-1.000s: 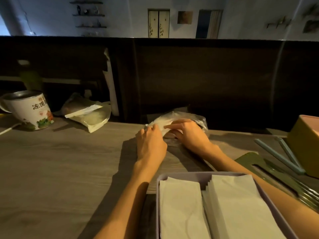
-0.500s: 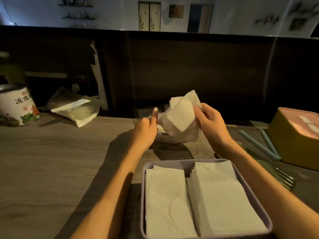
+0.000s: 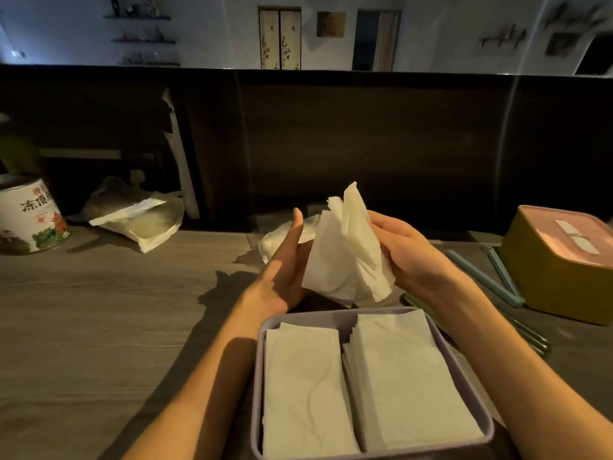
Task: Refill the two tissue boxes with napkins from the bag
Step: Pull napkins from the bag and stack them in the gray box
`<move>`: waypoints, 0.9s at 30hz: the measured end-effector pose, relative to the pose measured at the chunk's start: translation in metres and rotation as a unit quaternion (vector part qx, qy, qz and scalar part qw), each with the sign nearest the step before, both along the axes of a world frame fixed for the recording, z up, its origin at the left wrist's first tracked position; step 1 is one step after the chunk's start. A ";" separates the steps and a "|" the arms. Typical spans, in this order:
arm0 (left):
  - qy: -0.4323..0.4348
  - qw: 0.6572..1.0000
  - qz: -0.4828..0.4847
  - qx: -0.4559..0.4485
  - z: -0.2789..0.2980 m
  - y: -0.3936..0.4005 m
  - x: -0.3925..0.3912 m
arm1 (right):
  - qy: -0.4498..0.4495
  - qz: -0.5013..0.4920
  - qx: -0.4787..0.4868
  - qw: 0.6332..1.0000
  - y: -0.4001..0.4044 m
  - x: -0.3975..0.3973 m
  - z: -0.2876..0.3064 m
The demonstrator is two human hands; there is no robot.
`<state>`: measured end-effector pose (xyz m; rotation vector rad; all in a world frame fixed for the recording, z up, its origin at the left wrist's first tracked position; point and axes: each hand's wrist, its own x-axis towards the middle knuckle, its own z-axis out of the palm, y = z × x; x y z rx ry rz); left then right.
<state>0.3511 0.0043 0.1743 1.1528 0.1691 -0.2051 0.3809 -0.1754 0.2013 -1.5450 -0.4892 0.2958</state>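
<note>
A loose bunch of white napkins (image 3: 345, 250) is held up above the table between both hands. My right hand (image 3: 409, 252) grips its right side with curled fingers. My left hand (image 3: 287, 260) lies flat against its left side, thumb pointing up. Behind them the clear plastic bag (image 3: 282, 239) lies crumpled on the table. Just below, an open lilac tissue box (image 3: 331, 320) holds two stacks of folded napkins side by side. A yellow tissue box with a pink lid (image 3: 560, 260) stands at the right.
A tea tin (image 3: 30, 217) stands at the far left beside a second plastic bag (image 3: 142, 220). Teal sticks (image 3: 487, 277) and metal cutlery (image 3: 527, 333) lie right of the lilac box. A dark partition runs along the table's back edge.
Both hands were down on the plastic bag; my right hand lifted a bunch of napkins out of it, and my left hand has come up flat against them.
</note>
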 end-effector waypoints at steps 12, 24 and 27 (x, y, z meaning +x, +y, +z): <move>-0.040 0.998 -0.037 -0.022 -0.002 0.004 -0.006 | -0.018 -0.056 -0.045 0.997 -0.008 0.002 0.002; -0.062 0.997 -0.022 -0.050 -0.009 -0.006 -0.017 | -0.136 -0.112 -0.145 0.974 -0.001 0.005 -0.011; -0.079 0.997 0.021 0.002 -0.009 -0.008 -0.015 | -0.146 -0.151 -0.161 0.964 0.000 0.005 -0.014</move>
